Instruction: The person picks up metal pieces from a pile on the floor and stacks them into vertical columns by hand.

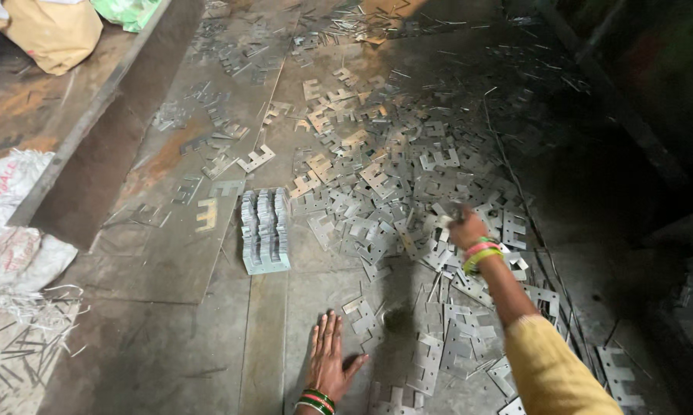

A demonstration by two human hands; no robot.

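Lower centre: left hand flat on the floor, fingers spread, holding nothing. Right hand, mid-frame, fingers closed on one thin grey E-shaped metal plate above the loose heap. Neat stack centre-left. Risk: sharp edges may cut bare fingers. White printed sack left; tan bag upper left.

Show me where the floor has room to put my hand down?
Bare floor lies left of the flat left hand, below the neat stack of metal plates. Around the right hand, the scattered metal plates crowd everything.
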